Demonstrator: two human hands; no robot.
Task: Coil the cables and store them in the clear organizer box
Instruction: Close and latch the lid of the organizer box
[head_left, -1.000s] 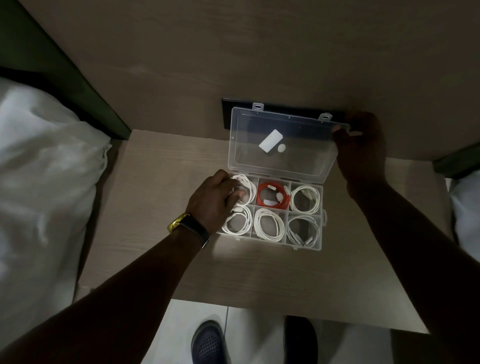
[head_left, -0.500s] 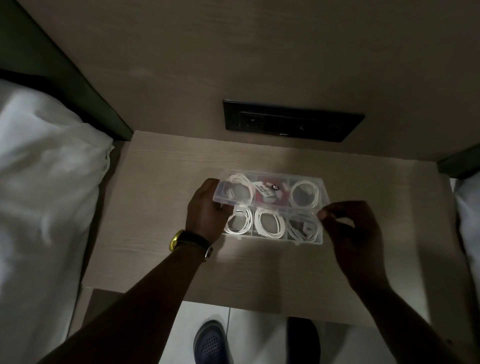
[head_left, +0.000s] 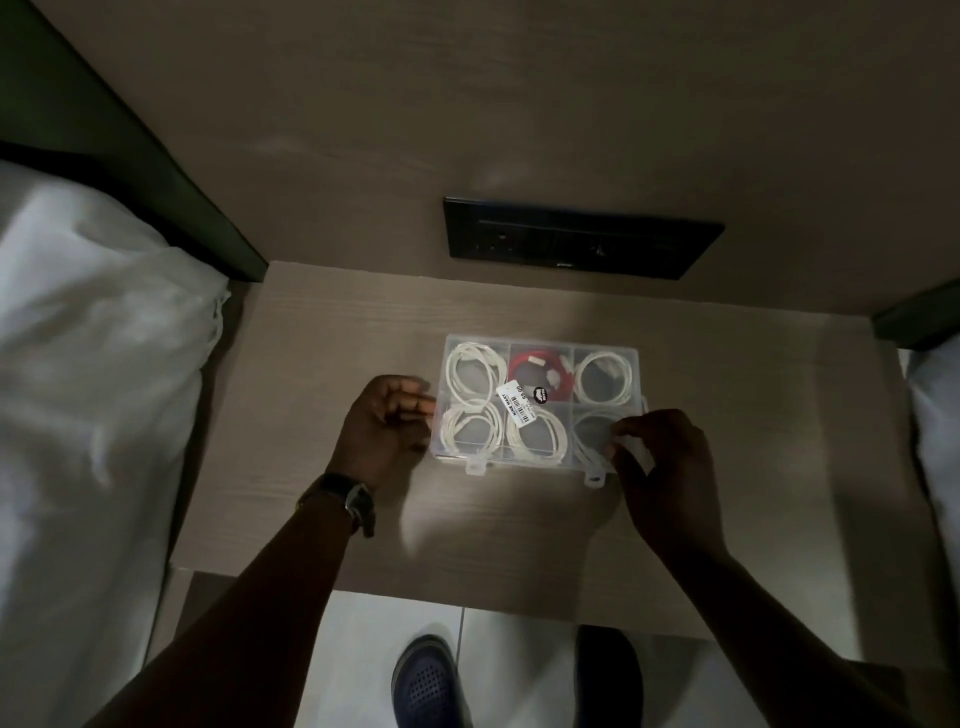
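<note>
Both hands flank the clear organizer box (head_left: 540, 402) on the bedside table (head_left: 311, 493): left hand (head_left: 382, 431) loosely curled against its left wall, right hand (head_left: 662, 467) pinching its near-right corner. Lid closed; six compartments hold five white coiled cables (head_left: 475, 374) and one red cable (head_left: 537, 371).

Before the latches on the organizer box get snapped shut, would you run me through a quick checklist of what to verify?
1. Lid down flat on the organizer box: ok.
2. All six compartments hold a coil, including the red cable: ok.
3. No cable pinched at the rim: cannot tell.
4. Left latch fastened: cannot tell.
5. Right latch within reach of the right hand: ok.
6. Left hand steadying the box side: ok.
</note>
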